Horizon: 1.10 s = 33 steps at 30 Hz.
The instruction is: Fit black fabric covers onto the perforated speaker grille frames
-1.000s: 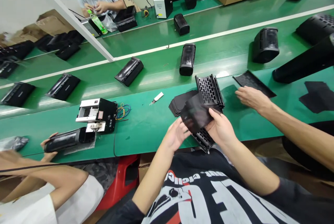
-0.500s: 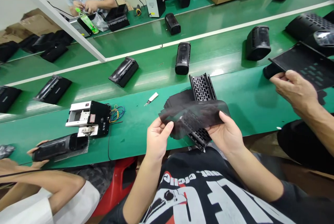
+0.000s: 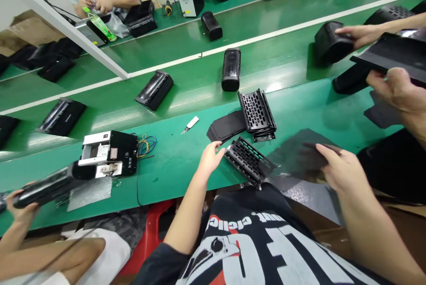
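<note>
In my right hand point(image 3: 344, 167) a thin, see-through black sheet point(image 3: 297, 150) is pinched at one edge, blurred by motion and hanging out to the left. My left hand point(image 3: 210, 158) is empty, its thumb and forefinger apart, by the left end of a black perforated panel point(image 3: 248, 158); I cannot tell if it touches it. That panel lies at the table's near edge, the sheet's tip over its right end. Behind it are a fanned stack of dark sheets point(image 3: 226, 126) and a stack of similar perforated panels point(image 3: 257, 114).
A white-handled cutter point(image 3: 191, 124) and a black-and-white machine point(image 3: 111, 152) with wires lie to the left. Black speaker-like units point(image 3: 231, 70) stand on the green conveyor point(image 3: 186, 112). Co-workers' hands hold black parts at right point(image 3: 399, 85) and left point(image 3: 23, 205).
My left hand has let go of the sheet. My right hand has swung it away to the right, uncovering the panels. At right, another hand now touches a black unit on the conveyor.
</note>
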Each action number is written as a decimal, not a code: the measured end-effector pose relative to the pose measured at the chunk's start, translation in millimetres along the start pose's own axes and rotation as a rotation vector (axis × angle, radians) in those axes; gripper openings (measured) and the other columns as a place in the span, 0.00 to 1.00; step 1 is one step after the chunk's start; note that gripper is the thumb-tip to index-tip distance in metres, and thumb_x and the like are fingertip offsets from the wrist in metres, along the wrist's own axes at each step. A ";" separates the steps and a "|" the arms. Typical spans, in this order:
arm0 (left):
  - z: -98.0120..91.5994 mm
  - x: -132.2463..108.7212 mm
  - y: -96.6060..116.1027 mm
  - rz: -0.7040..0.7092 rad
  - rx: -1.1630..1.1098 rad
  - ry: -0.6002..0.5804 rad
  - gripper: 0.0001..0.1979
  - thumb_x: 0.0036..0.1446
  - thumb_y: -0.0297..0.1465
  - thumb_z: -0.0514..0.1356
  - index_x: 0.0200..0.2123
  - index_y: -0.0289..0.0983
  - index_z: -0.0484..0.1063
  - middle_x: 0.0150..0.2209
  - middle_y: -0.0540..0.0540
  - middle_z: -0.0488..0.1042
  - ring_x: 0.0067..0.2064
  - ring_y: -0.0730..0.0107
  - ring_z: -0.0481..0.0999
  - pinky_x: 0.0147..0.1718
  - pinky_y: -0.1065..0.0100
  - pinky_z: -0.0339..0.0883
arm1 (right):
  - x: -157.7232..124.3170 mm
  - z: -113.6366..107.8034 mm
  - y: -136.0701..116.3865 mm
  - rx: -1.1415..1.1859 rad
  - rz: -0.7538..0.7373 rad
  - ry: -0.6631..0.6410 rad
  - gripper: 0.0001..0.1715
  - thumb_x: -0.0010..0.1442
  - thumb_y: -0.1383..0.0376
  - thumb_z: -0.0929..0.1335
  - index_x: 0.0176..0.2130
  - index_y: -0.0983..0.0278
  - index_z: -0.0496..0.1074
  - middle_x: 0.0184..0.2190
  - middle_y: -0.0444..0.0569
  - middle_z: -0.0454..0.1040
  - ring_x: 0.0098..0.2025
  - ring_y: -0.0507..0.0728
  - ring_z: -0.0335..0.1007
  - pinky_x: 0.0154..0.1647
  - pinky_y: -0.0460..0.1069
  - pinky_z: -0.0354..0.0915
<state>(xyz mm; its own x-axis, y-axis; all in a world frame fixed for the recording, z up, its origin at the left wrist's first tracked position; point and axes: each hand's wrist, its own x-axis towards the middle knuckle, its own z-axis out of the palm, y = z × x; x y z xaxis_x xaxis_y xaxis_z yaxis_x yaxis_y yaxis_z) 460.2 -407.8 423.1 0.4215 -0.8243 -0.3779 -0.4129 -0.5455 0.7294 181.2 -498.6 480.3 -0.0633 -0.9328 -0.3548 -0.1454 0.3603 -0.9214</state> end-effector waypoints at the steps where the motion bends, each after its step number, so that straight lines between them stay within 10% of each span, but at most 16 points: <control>1: 8.7 9.3 -2.9 0.004 0.122 -0.025 0.16 0.51 0.32 0.56 0.44 0.36 0.68 0.44 0.40 0.70 0.43 0.62 0.70 0.43 0.63 0.63 | 2.2 -9.4 1.7 -0.166 -0.033 0.039 0.10 0.45 0.59 0.68 0.28 0.63 0.71 0.23 0.52 0.72 0.30 0.60 0.70 0.28 0.51 0.66; 4: 35.8 31.2 -1.8 0.046 0.395 -0.090 0.15 0.50 0.31 0.56 0.43 0.35 0.69 0.42 0.38 0.70 0.45 0.58 0.69 0.45 0.62 0.61 | -1.3 -3.3 7.3 -0.701 -0.157 -0.063 0.12 0.50 0.58 0.64 0.26 0.63 0.71 0.19 0.51 0.71 0.24 0.58 0.68 0.25 0.51 0.63; 7: 57.7 45.5 4.8 0.074 0.472 -0.117 0.19 0.47 0.29 0.57 0.45 0.34 0.67 0.44 0.36 0.68 0.48 0.53 0.66 0.45 0.60 0.60 | -13.5 50.1 25.8 -1.107 -0.305 -0.250 0.15 0.55 0.61 0.59 0.27 0.63 0.71 0.18 0.51 0.70 0.23 0.58 0.68 0.27 0.51 0.62; 13: 69.8 60.1 4.8 0.076 0.407 -0.130 0.18 0.54 0.23 0.45 0.45 0.31 0.68 0.44 0.37 0.69 0.48 0.64 0.67 0.48 0.67 0.57 | -33.6 138.5 92.4 -1.113 -0.464 -0.382 0.27 0.58 0.59 0.58 0.53 0.72 0.60 0.42 0.66 0.68 0.39 0.64 0.69 0.33 0.53 0.65; 18: 66.9 61.1 -1.8 0.086 0.375 -0.197 0.20 0.52 0.37 0.54 0.46 0.34 0.67 0.44 0.38 0.67 0.42 0.63 0.70 0.44 0.67 0.61 | -37.0 104.6 111.1 -0.878 -0.691 -0.398 0.25 0.57 0.56 0.59 0.51 0.67 0.62 0.49 0.61 0.62 0.51 0.63 0.59 0.48 0.56 0.59; 23: 70.2 59.3 -6.6 0.074 0.380 -0.199 0.23 0.45 0.34 0.61 0.47 0.37 0.65 0.44 0.42 0.61 0.35 0.68 0.70 0.40 0.68 0.63 | -16.9 52.7 132.7 -0.783 -0.531 0.083 0.33 0.53 0.52 0.62 0.51 0.71 0.60 0.42 0.62 0.63 0.47 0.64 0.58 0.46 0.60 0.57; 28: 74.7 56.8 -3.3 0.095 0.296 -0.093 0.20 0.45 0.32 0.63 0.43 0.38 0.67 0.42 0.45 0.59 0.34 0.72 0.69 0.39 0.69 0.64 | 5.7 45.2 154.5 -0.715 -0.338 -0.084 0.27 0.53 0.47 0.58 0.31 0.67 0.69 0.29 0.56 0.70 0.35 0.61 0.63 0.39 0.56 0.60; 33: 56.7 49.7 8.8 0.142 0.111 -0.053 0.16 0.42 0.30 0.63 0.38 0.36 0.69 0.34 0.47 0.65 0.32 0.71 0.68 0.35 0.68 0.62 | 18.6 44.0 125.1 -0.481 -0.211 -0.124 0.25 0.48 0.47 0.63 0.29 0.66 0.69 0.27 0.51 0.71 0.29 0.57 0.65 0.33 0.52 0.61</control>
<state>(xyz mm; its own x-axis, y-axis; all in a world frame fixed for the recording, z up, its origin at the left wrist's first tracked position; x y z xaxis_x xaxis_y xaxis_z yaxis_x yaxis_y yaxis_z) 431.8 -462.1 378.4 0.3106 -0.8994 -0.3075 -0.5529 -0.4341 0.7113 205.3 -471.2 351.4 0.1290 -0.9685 -0.2130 -0.5803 0.1004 -0.8082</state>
